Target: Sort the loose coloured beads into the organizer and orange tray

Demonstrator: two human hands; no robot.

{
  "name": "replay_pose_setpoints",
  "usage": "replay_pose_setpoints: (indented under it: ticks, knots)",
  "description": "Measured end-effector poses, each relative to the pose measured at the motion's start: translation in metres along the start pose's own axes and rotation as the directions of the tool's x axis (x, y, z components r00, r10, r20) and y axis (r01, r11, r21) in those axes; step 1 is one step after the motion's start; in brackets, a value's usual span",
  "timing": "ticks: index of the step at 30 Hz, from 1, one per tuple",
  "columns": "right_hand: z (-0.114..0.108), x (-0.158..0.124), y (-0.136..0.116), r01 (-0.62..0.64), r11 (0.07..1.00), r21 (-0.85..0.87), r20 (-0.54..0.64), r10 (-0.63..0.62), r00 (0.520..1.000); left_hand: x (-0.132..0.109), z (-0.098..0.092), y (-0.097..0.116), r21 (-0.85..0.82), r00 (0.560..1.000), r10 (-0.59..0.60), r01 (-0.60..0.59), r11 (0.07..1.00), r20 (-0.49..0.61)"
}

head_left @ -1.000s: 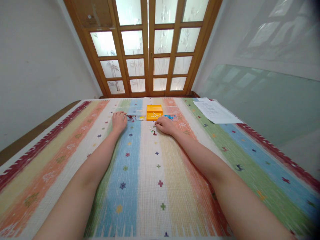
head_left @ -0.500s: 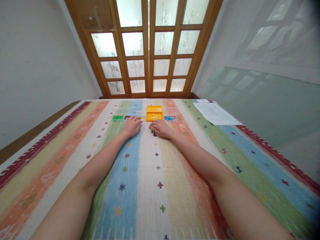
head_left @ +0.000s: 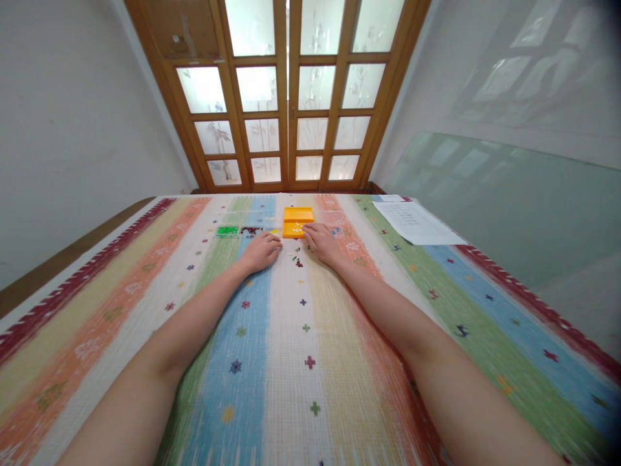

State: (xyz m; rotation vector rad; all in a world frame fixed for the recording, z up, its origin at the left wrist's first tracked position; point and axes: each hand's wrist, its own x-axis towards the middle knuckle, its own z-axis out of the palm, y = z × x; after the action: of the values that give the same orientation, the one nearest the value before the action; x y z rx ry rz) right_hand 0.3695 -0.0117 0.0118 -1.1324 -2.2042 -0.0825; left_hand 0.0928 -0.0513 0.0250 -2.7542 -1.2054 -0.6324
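Right hand now at rectangular box

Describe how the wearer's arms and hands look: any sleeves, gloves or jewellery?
Both the left arm and right arm are bare as far as the frame shows. The left hand and right hand are ungloved, wrists without watch or bracelet; rings would be too small to tell.
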Motion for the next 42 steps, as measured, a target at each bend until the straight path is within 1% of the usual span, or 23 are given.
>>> replay_pose_setpoints:
  ticks: [4,7,10,12,14,16,18,20,21,25,28,32,35,37,40,42]
  knots:
    - [0.003,-0.001,0.004,-0.042,0.999,-0.02,0.008,0.042,0.999,0.004,-0.001,0.012,-0.058,0.997,0.061,-0.058,0.997,0.05]
    - [0.005,-0.003,0.006,-0.025,1.0,0.009,-0.001,0.025,1.0,0.005,-0.001,0.017,-0.091,0.994,0.075,-0.068,0.993,0.075]
    - [0.003,-0.003,0.004,0.081,0.987,0.138,0.021,-0.085,0.996,0.004,0.001,0.015,-0.088,0.996,0.051,-0.045,0.995,0.07]
    - [0.0,-0.002,0.0,0.164,0.956,0.242,0.049,-0.181,0.982,0.003,0.002,0.012,-0.075,0.998,0.016,-0.011,0.997,0.054]
    - [-0.003,-0.001,-0.007,0.221,0.923,0.315,0.078,-0.257,0.963,0.002,0.003,0.009,-0.065,0.999,-0.024,0.027,0.998,0.04]
    - [-0.005,-0.001,-0.014,0.261,0.897,0.357,0.124,-0.323,0.938,0.0,0.004,0.007,-0.062,0.998,-0.047,0.049,0.997,0.036]
    - [-0.007,-0.001,-0.02,0.291,0.878,0.38,0.178,-0.378,0.908,0.0,0.004,0.007,-0.068,0.998,-0.045,0.047,0.997,0.042]
    - [-0.007,-0.001,-0.023,0.309,0.874,0.375,0.217,-0.406,0.888,0.0,0.004,0.006,-0.073,0.998,-0.038,0.041,0.996,0.05]
    - [-0.007,-0.001,-0.024,0.312,0.879,0.36,0.227,-0.407,0.885,0.0,0.004,0.006,-0.074,0.998,-0.038,0.042,0.996,0.052]
    - [-0.005,-0.001,-0.026,0.324,0.905,0.276,0.239,-0.392,0.889,0.0,0.006,0.006,-0.07,0.998,-0.053,0.056,0.996,0.046]
    - [-0.004,-0.001,-0.028,0.322,0.916,0.241,0.23,-0.376,0.898,-0.001,0.006,0.006,-0.064,0.998,-0.043,0.046,0.997,0.042]
    - [-0.007,-0.001,-0.026,0.273,0.942,0.195,0.165,-0.306,0.938,0.0,0.003,0.008,-0.059,0.998,-0.025,0.029,0.998,0.062]
    - [-0.009,0.0,-0.018,0.191,0.968,0.164,0.074,-0.205,0.976,0.002,0.001,0.012,-0.081,0.998,-0.01,0.016,0.997,0.069]
    - [-0.009,0.001,-0.01,0.111,0.981,0.159,0.011,-0.114,0.993,0.004,0.001,0.017,-0.113,0.998,-0.011,0.017,0.993,0.057]
    - [-0.005,0.003,0.004,-0.017,0.986,0.163,-0.07,0.029,0.997,0.007,0.002,0.026,-0.157,0.999,-0.013,0.018,0.987,0.032]
    - [-0.001,0.005,0.011,-0.072,0.983,0.171,-0.096,0.09,0.991,0.008,0.005,0.033,-0.171,0.999,0.015,-0.009,0.985,0.035]
